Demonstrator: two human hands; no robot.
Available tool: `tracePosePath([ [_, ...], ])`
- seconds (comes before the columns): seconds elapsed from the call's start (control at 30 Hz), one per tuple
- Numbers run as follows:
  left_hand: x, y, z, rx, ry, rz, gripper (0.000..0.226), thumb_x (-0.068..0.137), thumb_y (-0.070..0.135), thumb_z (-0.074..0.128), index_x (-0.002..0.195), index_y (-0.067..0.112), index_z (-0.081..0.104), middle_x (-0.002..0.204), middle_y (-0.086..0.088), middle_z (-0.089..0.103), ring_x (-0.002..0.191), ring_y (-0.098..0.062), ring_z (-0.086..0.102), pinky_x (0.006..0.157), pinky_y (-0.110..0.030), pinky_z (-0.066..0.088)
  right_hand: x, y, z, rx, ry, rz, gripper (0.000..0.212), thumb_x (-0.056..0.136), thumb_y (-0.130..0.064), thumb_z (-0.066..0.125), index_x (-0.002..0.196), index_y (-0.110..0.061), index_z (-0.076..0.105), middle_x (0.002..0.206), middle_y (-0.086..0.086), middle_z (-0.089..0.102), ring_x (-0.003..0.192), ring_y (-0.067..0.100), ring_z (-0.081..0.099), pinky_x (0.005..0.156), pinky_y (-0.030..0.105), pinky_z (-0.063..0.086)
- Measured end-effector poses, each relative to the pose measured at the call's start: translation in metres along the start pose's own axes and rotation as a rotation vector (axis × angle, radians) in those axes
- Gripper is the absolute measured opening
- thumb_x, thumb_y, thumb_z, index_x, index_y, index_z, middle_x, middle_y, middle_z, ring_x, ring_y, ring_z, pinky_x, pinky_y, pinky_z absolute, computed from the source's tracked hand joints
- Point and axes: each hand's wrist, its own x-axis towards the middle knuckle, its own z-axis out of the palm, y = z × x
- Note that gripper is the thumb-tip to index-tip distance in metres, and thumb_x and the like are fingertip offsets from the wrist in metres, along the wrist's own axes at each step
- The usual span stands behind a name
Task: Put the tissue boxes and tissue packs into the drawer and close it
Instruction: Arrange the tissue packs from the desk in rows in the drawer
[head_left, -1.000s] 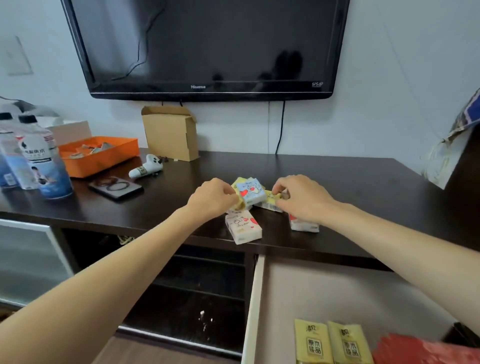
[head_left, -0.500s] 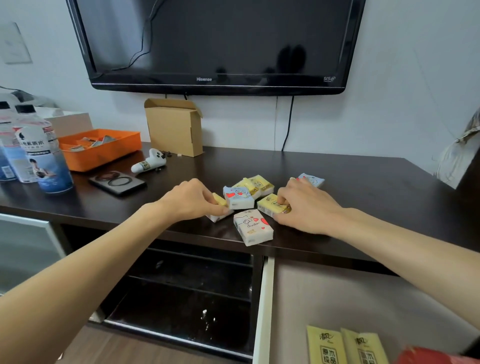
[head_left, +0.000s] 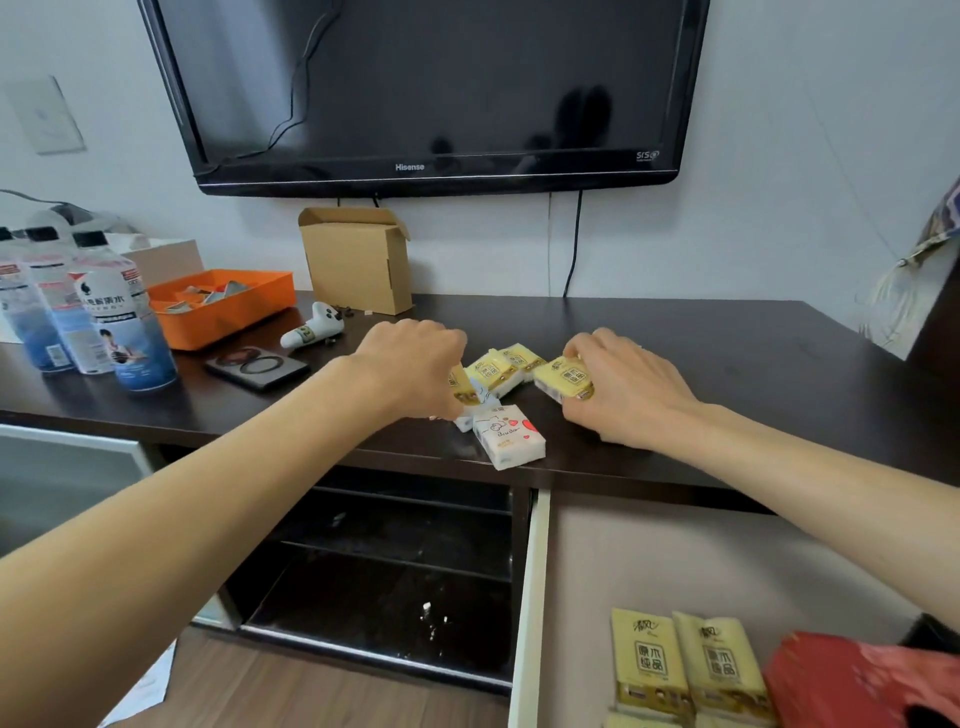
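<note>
On the dark wooden cabinet top (head_left: 727, 353), a cluster of small plastic-wrapped tissue packs lies between the two hands. Two yellow packs (head_left: 501, 366) lie side by side in the middle, untouched. One white pack printed with a cartoon and red hearts (head_left: 509, 435) lies at the front edge. A pale blue-and-white pack (head_left: 475, 410) shows partly under the left hand (head_left: 415, 364).

The left hand reaches forward, palm down and knuckles up, fingers curled onto another yellow pack (head_left: 461, 387); it pinches that pack, though the fingertips are hidden. The right hand (head_left: 626, 387), also palm down, closes thumb and fingers around one more yellow pack (head_left: 563, 378), tilted off the top.

Below, the pale open drawer (head_left: 675, 551) holds two yellow packs with dark lettering (head_left: 685, 665) standing side by side near the front, beside a red crumpled wrapper (head_left: 852, 680).

Farther left on the top stand three clear water bottles (head_left: 111, 312), one orange plastic tray (head_left: 228, 309), one open cardboard box (head_left: 358, 260), one white game controller (head_left: 314, 330) and one black flat case (head_left: 257, 366). A black television (head_left: 426, 93) hangs above.
</note>
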Motion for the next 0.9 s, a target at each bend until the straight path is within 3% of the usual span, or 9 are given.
tracePosePath([
  [0.13, -0.013, 0.024, -0.015, -0.233, -0.032, -0.018, 0.06, 0.076, 0.059, 0.069, 0.125, 0.027, 0.055, 0.118, 0.004, 0.064, 0.102, -0.024, 0.06, 0.077, -0.039, 0.05, -0.023, 0.016, -0.009, 0.006, 0.011, 0.035, 0.065, 0.088, -0.05, 0.06, 0.146, -0.026, 0.043, 0.142, 0.003, 0.046, 0.112, 0.031, 0.062, 0.069, 0.037, 0.041],
  [0.23, -0.023, 0.061, -0.019, -0.482, -0.134, -0.008, 0.059, 0.072, 0.06, 0.071, 0.122, 0.033, 0.056, 0.12, 0.005, 0.062, 0.1, -0.021, 0.059, 0.08, -0.038, 0.05, -0.047, 0.04, -0.016, -0.048, -0.021, 0.104, 0.049, 0.09, -0.054, 0.055, 0.129, -0.025, 0.049, 0.132, 0.003, 0.047, 0.094, 0.031, 0.059, 0.067, 0.039, 0.041],
  [0.37, -0.042, 0.11, -0.017, -0.552, -0.189, 0.102, 0.057, 0.072, 0.06, 0.071, 0.121, 0.034, 0.055, 0.118, 0.006, 0.061, 0.102, -0.018, 0.057, 0.086, -0.041, 0.051, -0.087, 0.074, -0.024, -0.065, -0.084, 0.199, 0.031, 0.088, -0.054, 0.054, 0.107, -0.03, 0.047, 0.121, 0.0, 0.05, 0.083, 0.032, 0.057, 0.068, 0.04, 0.04],
  [0.43, -0.055, 0.129, -0.016, -0.587, -0.226, 0.164, 0.057, 0.073, 0.061, 0.072, 0.12, 0.034, 0.055, 0.117, 0.006, 0.063, 0.104, -0.018, 0.058, 0.089, -0.043, 0.051, -0.103, 0.087, -0.024, -0.104, -0.111, 0.166, 0.034, 0.087, -0.06, 0.052, 0.108, -0.033, 0.049, 0.122, -0.002, 0.053, 0.087, 0.033, 0.061, 0.069, 0.04, 0.04],
  [0.57, -0.078, 0.152, -0.015, -0.642, -0.274, 0.229, 0.056, 0.074, 0.056, 0.077, 0.119, 0.029, 0.059, 0.117, 0.006, 0.066, 0.105, -0.016, 0.06, 0.092, -0.04, 0.05, -0.111, 0.102, -0.033, -0.051, -0.233, 0.106, 0.062, 0.082, -0.079, 0.057, 0.127, -0.035, 0.053, 0.129, -0.006, 0.058, 0.113, 0.03, 0.061, 0.077, 0.042, 0.042],
  [0.7, -0.102, 0.156, -0.019, -0.759, -0.325, 0.258, 0.048, 0.071, 0.052, 0.083, 0.109, 0.03, 0.063, 0.107, 0.012, 0.068, 0.097, -0.004, 0.062, 0.088, -0.031, 0.05, -0.11, 0.106, -0.049, 0.081, -0.298, 0.086, 0.061, 0.079, -0.058, 0.079, 0.128, -0.028, 0.06, 0.128, -0.001, 0.061, 0.114, 0.026, 0.058, 0.096, 0.045, 0.048],
  [0.8, -0.127, 0.153, -0.018, -0.861, -0.402, 0.282, 0.046, 0.069, 0.052, 0.085, 0.106, 0.036, 0.064, 0.103, 0.016, 0.069, 0.09, 0.009, 0.06, 0.068, -0.012, 0.045, -0.129, 0.094, -0.059, 0.213, -0.236, 0.088, 0.059, 0.069, -0.06, 0.086, 0.115, -0.03, 0.062, 0.114, -0.007, 0.064, 0.094, 0.012, 0.061, 0.076, 0.036, 0.046],
  [0.9, -0.158, 0.152, -0.012, -0.966, -0.515, 0.302, 0.047, 0.065, 0.058, 0.084, 0.105, 0.043, 0.063, 0.105, 0.024, 0.067, 0.098, 0.005, 0.062, 0.07, -0.011, 0.048, -0.172, 0.063, -0.067, 0.351, -0.283, 0.096, 0.062, 0.058, -0.082, 0.077, 0.1, -0.039, 0.059, 0.089, -0.029, 0.066, 0.076, -0.009, 0.059, 0.064, 0.03, 0.043],
])
